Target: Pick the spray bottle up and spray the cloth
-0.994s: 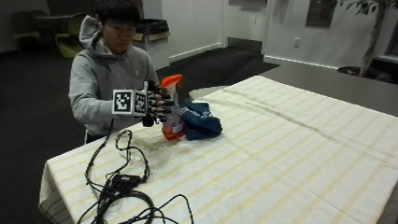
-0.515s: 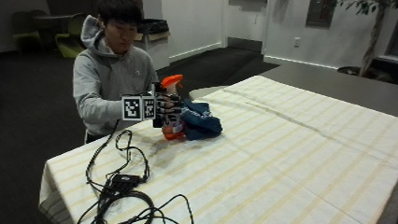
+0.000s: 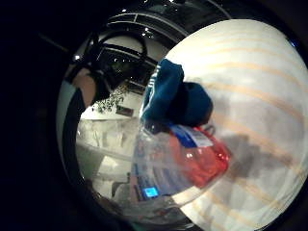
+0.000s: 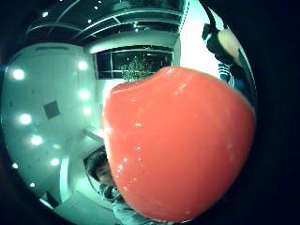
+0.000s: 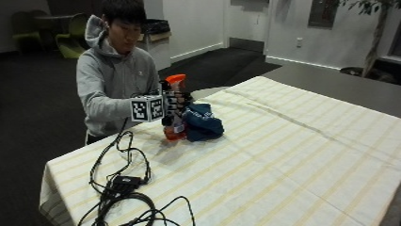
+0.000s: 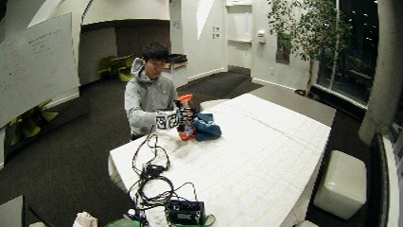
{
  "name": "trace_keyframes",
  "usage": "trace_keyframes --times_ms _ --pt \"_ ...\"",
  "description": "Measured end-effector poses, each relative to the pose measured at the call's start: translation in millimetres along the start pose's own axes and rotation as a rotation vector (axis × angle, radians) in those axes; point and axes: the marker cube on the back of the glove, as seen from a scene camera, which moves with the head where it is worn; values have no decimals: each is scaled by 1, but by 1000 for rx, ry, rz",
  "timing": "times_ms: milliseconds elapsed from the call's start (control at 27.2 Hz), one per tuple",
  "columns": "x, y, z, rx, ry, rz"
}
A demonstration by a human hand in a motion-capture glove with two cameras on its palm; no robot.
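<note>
Gloved right hand [image 5: 170,102] is wrapped round the neck of the spray bottle [image 5: 174,109], fingers clamped on it just under the orange spray head [image 5: 176,79]. Bottle stands upright near the person's edge of the surface [image 5: 300,155], which carries a cream cloth with yellow stripes. Whether the base touches the surface or sits just above it — cannot tell.

Blue cloth [image 5: 202,122] is bunched in a heap right beside the bottle, touching it on the side away from the person.

Little-finger palm view: clear bottle body with red liquid low down [image 3: 192,159], and the blue cloth [image 3: 175,98] pressed against it. Thumb-side palm view is mostly filled by the orange spray head [image 4: 178,140] — very close to the palm.

Black cables [image 5: 122,188] lie looped on the surface near its corner, well apart from the bottle.
</note>
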Motion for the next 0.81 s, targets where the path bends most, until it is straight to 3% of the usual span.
trace_keyframes --times_ms 810 --pt "-20 -29 33 -44 257 84"
